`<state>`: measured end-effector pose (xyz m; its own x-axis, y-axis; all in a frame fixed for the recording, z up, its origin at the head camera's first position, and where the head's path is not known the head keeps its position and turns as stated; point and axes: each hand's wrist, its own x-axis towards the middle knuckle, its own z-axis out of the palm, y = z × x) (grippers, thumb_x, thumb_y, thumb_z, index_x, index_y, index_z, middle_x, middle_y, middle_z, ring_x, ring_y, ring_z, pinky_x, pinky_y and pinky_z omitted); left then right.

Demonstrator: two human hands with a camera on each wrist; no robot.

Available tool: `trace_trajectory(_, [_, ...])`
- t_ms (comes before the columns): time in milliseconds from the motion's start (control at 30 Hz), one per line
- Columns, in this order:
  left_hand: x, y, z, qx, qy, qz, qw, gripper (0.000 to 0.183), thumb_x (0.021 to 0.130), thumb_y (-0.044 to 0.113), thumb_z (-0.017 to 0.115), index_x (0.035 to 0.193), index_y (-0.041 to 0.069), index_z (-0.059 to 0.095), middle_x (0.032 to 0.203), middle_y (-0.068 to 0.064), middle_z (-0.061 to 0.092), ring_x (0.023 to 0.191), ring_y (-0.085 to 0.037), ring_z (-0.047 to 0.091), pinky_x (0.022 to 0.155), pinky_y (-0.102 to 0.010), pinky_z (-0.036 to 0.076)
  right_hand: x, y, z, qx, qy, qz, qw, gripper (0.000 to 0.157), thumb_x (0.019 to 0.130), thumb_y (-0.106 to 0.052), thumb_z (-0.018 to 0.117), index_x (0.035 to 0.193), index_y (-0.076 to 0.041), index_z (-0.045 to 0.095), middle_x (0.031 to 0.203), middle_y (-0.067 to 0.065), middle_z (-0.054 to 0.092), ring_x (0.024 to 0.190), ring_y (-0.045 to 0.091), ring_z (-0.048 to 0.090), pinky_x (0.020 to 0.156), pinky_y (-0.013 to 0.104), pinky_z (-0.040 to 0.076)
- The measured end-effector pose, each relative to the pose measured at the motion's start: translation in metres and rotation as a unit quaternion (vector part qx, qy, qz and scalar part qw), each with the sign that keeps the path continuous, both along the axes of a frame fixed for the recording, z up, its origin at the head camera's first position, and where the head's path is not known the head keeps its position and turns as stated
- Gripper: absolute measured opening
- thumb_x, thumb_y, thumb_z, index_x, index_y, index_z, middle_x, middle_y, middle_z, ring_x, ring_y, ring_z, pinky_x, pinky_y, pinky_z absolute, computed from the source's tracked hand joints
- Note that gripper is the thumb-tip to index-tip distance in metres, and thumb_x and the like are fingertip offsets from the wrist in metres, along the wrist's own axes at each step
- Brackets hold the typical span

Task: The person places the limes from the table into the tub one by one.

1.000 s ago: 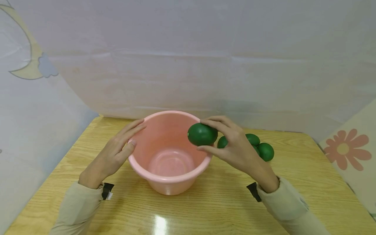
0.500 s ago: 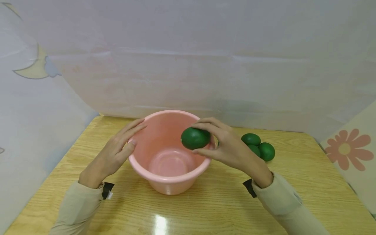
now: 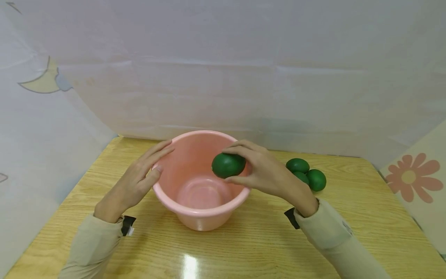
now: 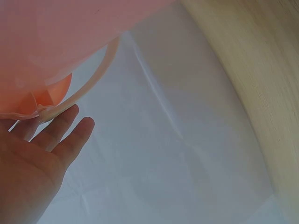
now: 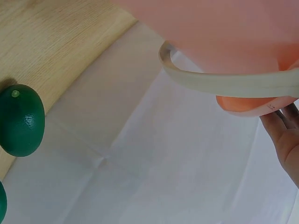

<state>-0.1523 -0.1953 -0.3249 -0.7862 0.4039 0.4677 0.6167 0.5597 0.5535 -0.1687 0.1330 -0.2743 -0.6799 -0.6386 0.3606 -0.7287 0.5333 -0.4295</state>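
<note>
My right hand (image 3: 261, 166) grips a dark green, egg-shaped fruit (image 3: 226, 166) at the right side of a pink plastic bucket (image 3: 209, 213), over its opening. Thumb below and fingers on top hold it. Part of this hand shows at the right edge of the right wrist view, where the held fruit is hidden. On the left rim rests my left hand (image 3: 134, 180), its fingers fairly straight. The left wrist view shows this hand's fingers (image 4: 70, 144) near the bucket's pale handle (image 4: 100, 70). No fruit shows on the visible bottom of the bucket.
Several more green fruits (image 3: 316, 180) lie close together on the wooden table (image 3: 265, 248), right of the bucket. A light, creased sheet (image 3: 209, 89) hangs behind the table's back edge. Patterned sheets stand at both sides, one with a pink flower (image 3: 407, 177).
My right hand has carried the green fruit leftward and slightly down, further over the bucket's opening. The left hand and bucket have stayed in place.
</note>
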Motion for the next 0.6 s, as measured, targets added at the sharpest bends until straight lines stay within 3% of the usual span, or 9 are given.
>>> trace_trajectory(233, [0.0,0.0,0.0,-0.001,-0.004,0.001,1.0,0.049,0.1,0.011,0.042,0.149,0.015,0.047,0.16,-0.007,0.035,0.146,-0.032,0.035,0.111,-0.063,0.031,-0.002,-0.005,0.005,0.031,-0.03,0.004,0.999,0.056,0.078,-0.032,0.085,0.127,-0.016,0.064,0.13,-0.001,0.061,0.115,0.016,0.06,0.093,0.035,0.053])
trace_trajectory(600, [0.0,0.0,0.001,-0.004,0.0,-0.001,1.0,0.049,0.1,0.009,0.042,0.149,0.014,0.046,0.16,-0.006,0.035,0.146,-0.032,0.036,0.111,-0.061,0.031,-0.004,-0.016,0.008,0.059,-0.051,0.002,0.997,0.056,0.077,-0.026,0.086,0.126,-0.009,0.064,0.129,0.005,0.062,0.114,0.024,0.062,0.095,0.039,0.053])
